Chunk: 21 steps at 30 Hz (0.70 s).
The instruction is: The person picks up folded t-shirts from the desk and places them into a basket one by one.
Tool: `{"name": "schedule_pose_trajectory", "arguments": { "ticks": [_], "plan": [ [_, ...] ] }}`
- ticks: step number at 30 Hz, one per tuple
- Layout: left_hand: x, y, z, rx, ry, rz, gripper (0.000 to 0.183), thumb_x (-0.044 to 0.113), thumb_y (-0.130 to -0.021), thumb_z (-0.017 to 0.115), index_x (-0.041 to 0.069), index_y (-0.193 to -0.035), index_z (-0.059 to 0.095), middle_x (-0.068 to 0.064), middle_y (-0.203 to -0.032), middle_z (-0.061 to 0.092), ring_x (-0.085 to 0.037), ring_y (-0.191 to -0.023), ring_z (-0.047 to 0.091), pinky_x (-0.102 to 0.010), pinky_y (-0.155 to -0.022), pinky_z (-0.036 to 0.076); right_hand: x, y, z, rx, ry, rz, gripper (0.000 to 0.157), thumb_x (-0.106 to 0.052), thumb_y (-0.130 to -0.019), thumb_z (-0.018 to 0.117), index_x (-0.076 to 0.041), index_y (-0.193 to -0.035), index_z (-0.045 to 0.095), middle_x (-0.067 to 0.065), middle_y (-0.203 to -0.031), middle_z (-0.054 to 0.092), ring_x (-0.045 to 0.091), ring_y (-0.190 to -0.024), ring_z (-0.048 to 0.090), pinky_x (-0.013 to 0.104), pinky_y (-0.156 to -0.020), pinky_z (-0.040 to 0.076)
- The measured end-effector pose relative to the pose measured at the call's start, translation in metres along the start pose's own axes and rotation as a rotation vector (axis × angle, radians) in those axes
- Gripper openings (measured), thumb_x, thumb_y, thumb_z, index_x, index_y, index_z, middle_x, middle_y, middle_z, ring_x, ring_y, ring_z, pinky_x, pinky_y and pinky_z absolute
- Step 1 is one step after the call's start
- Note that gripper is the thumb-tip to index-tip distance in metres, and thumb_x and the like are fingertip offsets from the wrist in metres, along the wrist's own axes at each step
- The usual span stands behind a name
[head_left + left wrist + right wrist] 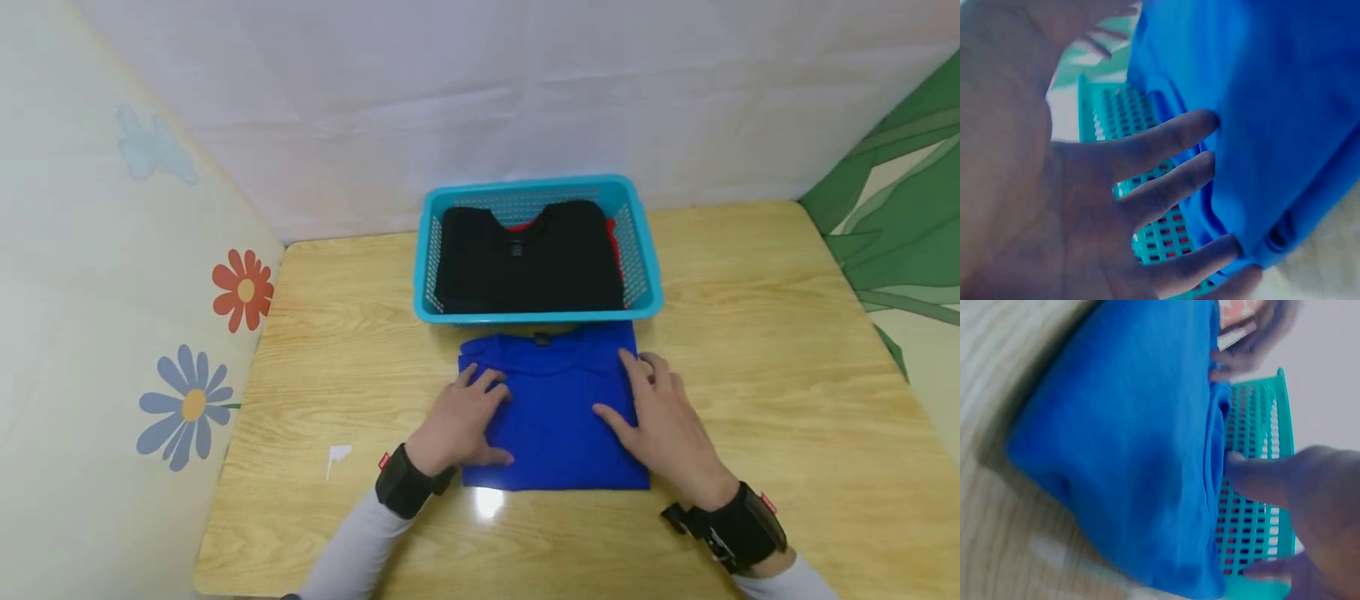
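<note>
A blue shirt (558, 425), folded into a rectangle, lies on the table with its collar toward the basket. My left hand (461, 421) rests on its left side, fingers spread over the cloth. In the left wrist view the fingertips touch the blue fabric (1285, 112). My right hand (667, 425) lies along the right edge of the shirt, thumb on the cloth and fingers near the upper right corner. The right wrist view shows the folded blue fabric (1129, 456) with fingertips at its edge.
Directly behind the shirt stands a turquoise plastic basket (540, 317). It holds a folded black shirt (528, 279) with something red (617, 242) showing under it. A small white mark (340, 452) is on the wooden table (322, 333) at left. A white cloth (480, 100) hangs behind.
</note>
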<state>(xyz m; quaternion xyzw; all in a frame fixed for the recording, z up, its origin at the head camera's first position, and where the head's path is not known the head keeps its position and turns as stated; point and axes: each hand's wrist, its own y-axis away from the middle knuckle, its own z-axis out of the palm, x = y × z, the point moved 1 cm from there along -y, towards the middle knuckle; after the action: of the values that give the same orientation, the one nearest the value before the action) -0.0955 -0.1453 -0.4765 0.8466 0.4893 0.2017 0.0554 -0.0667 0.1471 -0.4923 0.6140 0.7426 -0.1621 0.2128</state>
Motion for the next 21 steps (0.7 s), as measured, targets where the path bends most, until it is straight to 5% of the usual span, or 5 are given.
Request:
{"name": "schedule_pose_trajectory", "arguments": {
  "ticks": [3, 8, 15, 21],
  "plan": [
    [-0.004, 0.005, 0.004, 0.104, 0.195, -0.098, 0.065, 0.054, -0.093, 0.079, 0.017, -0.144, 0.061, -0.011, -0.169, 0.038, -0.052, -0.151, 0.037, -0.062, -0.115, 0.047, 0.005, -0.001, -0.004, 0.008, -0.163, 0.05, 0.093, -0.035, -0.102, 0.074, 0.005, -0.166, 0.02, 0.04, -0.16, 0.03, 0.061, -0.138, 0.042, 0.077, -0.104, 0.044],
    [-0.008, 0.01, 0.005, 0.258, 0.57, -0.257, 0.063, 0.047, -0.103, 0.069, 0.01, -0.15, 0.05, -0.02, -0.167, 0.031, -0.051, -0.143, 0.043, -0.065, -0.109, 0.05, 0.009, -0.002, -0.007, -0.072, -0.42, 0.158, 0.093, -0.036, -0.107, 0.066, 0.005, -0.167, 0.008, 0.04, -0.164, 0.028, 0.062, -0.138, 0.047, 0.072, -0.104, 0.05],
    [-0.022, 0.005, 0.005, 0.255, 0.823, -0.352, 0.075, 0.041, -0.102, 0.072, 0.0, -0.154, 0.036, -0.031, -0.148, 0.049, -0.043, -0.135, 0.055, -0.06, -0.113, 0.049, 0.019, -0.014, -0.011, -0.245, -0.595, 0.359, 0.096, -0.048, -0.11, 0.057, 0.008, -0.167, 0.002, 0.041, -0.161, 0.036, 0.054, -0.139, 0.054, 0.056, -0.103, 0.057],
    [-0.031, 0.003, 0.011, 0.226, 0.908, -0.321, 0.063, 0.03, -0.103, 0.072, 0.005, -0.148, 0.035, -0.024, -0.129, 0.063, -0.033, -0.105, 0.064, -0.048, -0.089, 0.057, 0.021, -0.019, -0.005, -0.337, -0.715, 0.423, 0.081, -0.047, -0.11, 0.058, 0.011, -0.16, 0.03, 0.027, -0.137, 0.068, 0.024, -0.115, 0.072, 0.033, -0.092, 0.062]
  ]
}}
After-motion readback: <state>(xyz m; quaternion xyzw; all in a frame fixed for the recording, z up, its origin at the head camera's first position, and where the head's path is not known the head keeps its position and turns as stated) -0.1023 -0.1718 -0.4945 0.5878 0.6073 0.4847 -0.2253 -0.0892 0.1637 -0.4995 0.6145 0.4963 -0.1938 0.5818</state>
